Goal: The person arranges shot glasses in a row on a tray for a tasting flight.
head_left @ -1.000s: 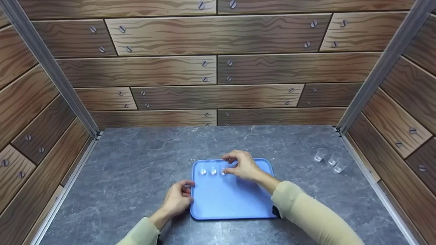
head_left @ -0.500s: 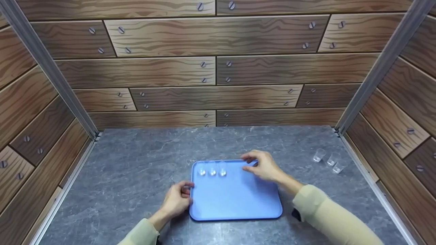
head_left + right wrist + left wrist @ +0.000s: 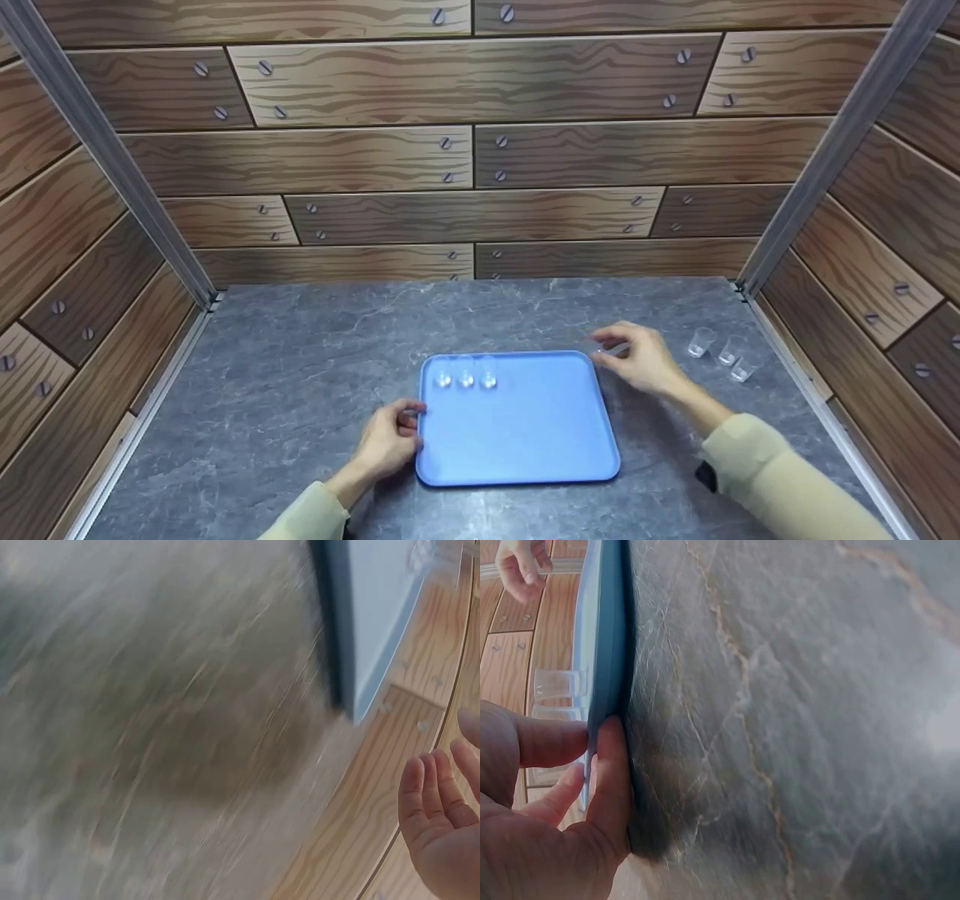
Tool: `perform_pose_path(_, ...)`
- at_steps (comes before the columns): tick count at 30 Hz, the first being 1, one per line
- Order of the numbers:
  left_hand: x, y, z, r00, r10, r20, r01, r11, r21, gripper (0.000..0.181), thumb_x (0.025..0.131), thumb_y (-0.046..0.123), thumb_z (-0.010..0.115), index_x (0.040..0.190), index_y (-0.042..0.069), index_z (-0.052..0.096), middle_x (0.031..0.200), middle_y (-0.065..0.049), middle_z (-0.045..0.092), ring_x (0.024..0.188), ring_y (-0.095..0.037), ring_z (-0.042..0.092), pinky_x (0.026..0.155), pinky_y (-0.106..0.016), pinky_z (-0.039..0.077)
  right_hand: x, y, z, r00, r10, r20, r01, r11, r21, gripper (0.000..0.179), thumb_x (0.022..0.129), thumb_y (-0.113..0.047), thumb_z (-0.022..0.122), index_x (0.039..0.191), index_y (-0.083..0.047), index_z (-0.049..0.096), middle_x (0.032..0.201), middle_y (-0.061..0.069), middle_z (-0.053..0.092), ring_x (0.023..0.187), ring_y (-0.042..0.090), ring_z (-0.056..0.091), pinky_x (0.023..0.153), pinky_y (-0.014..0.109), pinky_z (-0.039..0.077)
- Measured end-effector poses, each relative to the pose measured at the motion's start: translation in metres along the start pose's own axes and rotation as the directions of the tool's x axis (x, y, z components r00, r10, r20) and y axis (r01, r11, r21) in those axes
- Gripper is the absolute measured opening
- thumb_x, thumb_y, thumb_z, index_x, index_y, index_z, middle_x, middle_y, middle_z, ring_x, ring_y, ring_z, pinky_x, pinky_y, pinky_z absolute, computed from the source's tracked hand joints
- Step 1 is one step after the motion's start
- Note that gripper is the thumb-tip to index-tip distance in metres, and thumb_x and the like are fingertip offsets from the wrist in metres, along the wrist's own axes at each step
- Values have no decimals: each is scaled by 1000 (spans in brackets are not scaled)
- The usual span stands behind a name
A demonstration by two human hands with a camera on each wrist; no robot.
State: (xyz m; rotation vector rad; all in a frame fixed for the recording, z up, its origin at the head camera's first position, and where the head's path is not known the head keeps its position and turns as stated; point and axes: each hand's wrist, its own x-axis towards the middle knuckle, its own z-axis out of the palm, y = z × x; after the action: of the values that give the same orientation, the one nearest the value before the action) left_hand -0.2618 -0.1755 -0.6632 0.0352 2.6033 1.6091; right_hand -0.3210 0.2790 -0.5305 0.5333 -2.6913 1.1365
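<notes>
A blue tray (image 3: 536,431) lies on the table. Three small clear plastic cups (image 3: 466,373) stand in a row in its back left corner. My left hand (image 3: 388,439) pinches the tray's left rim; in the left wrist view the fingers (image 3: 611,780) lie on both sides of that rim. My right hand (image 3: 641,360) is in the air just beyond the tray's back right corner, fingers relaxed and apart, holding nothing. To its right on the table are three more clear cups: one farther back (image 3: 701,343), a middle one (image 3: 729,351) and a nearer one (image 3: 743,368).
The grey marbled table (image 3: 300,360) is enclosed by wood-patterned walls (image 3: 472,157) at the back and both sides. Metal posts (image 3: 112,157) rise at the back corners. The right-hand cups stand near the right wall.
My right hand has let go of the third cup on the tray and moved right, off the tray toward the other cups. My left hand has stayed at the rim.
</notes>
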Motion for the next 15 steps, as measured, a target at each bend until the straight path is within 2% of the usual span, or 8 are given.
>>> perform_pose_path(3, -1, 4, 0, 1000, 2, -2, -2, 1000, 9, 55, 73, -6, 74, 124, 16, 79, 94, -1, 72, 82, -13, 71, 73, -26, 61, -4, 10, -15, 1000, 11, -17, -11, 1000, -17, 32, 91, -1, 87, 122, 2, 81, 117, 22, 81, 106, 46, 79, 91, 51, 69)
perform_pose_path(4, -4, 8, -1, 1000, -8, -6, 8, 1000, 11, 55, 73, -6, 74, 123, 16, 80, 93, 0, 72, 82, -12, 71, 74, -25, 61, -5, 13, -20, 1000, 14, -25, -15, 1000, -24, 32, 91, -1, 87, 122, 3, 81, 117, 22, 81, 106, 46, 79, 91, 53, 68)
perform_pose_path(6, -11, 20, -4, 1000, 24, -10, -23, 1000, 18, 53, 74, -7, 73, 124, 10, 79, 92, -1, 71, 80, -10, 69, 72, -24, 59, -8, 19, -30, 999, 19, -35, -21, 999, -48, 32, 91, -1, 87, 122, 3, 81, 117, 22, 81, 105, 46, 79, 91, 53, 68)
perform_pose_path(11, -34, 62, -14, 1000, 21, -2, -21, 1000, 4, 53, 76, -11, 71, 128, -2, 75, 96, -9, 70, 83, -15, 67, 72, -25, 58, -11, 33, -52, 999, 32, -39, -35, 995, -91, 30, 93, -2, 86, 122, 3, 81, 116, 23, 82, 102, 43, 80, 88, 46, 70)
perform_pose_path(12, -36, 68, -15, 1000, 2, 0, -2, 1000, 4, 54, 76, -12, 70, 129, -1, 75, 97, -10, 70, 84, -15, 68, 74, -26, 59, -11, 36, -56, 999, 34, -39, -38, 994, -99, 30, 93, -2, 86, 122, 4, 81, 115, 23, 82, 101, 43, 80, 87, 45, 70)
perform_pose_path(15, -35, 68, -15, 1000, -22, 10, 22, 1000, 3, 55, 77, -12, 71, 130, 2, 75, 99, -10, 71, 86, -17, 68, 76, -26, 59, -12, 43, -69, 999, 33, -35, -37, 992, -118, 31, 92, -2, 87, 121, 4, 81, 115, 25, 81, 101, 43, 80, 85, 36, 69)
